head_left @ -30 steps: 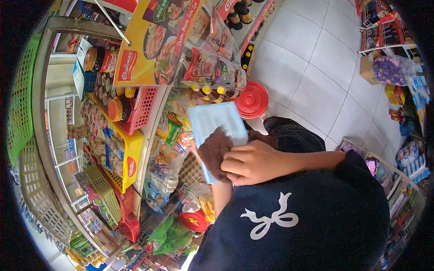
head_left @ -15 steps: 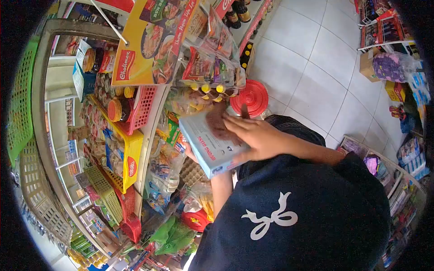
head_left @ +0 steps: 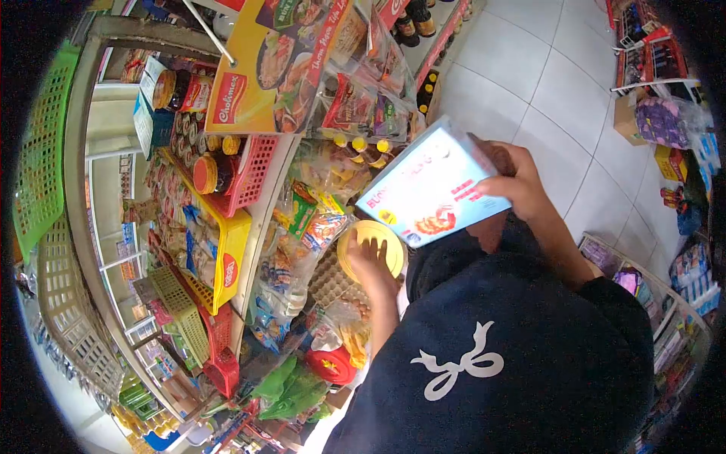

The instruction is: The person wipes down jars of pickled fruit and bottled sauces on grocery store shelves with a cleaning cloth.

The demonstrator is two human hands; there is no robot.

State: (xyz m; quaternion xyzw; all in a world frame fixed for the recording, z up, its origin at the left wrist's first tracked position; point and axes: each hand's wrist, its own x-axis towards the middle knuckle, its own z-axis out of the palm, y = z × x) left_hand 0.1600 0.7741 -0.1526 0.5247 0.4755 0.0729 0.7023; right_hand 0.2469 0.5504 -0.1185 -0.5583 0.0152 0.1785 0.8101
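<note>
My right hand (head_left: 518, 181) grips a light blue and white box (head_left: 435, 189) by its far side, with the thumb across the printed face. A brown cloth (head_left: 488, 229) is in the same hand, partly hidden behind the box. The printed face, with red lettering and a food picture, is turned up towards me and tilted. Apart from the box, my left hand (head_left: 369, 266) is open with its fingers spread over a round yellow lid (head_left: 392, 250). Beside that lid lies a grey-brown egg tray (head_left: 327, 280).
On the left stands a glass-sided display with a yellow tray (head_left: 231, 261), a pink basket (head_left: 257, 170) and packets. A yellow Cholimex sign (head_left: 261, 72) hangs above. Yellow-capped bottles (head_left: 370, 151), a red lid (head_left: 330, 366) and green leaves (head_left: 291, 390) are near. White floor tiles (head_left: 563, 91) lie beyond.
The box has moved to the right and been turned, now showing its picture face. My left hand has let go of it. The yellow lid has come into view.
</note>
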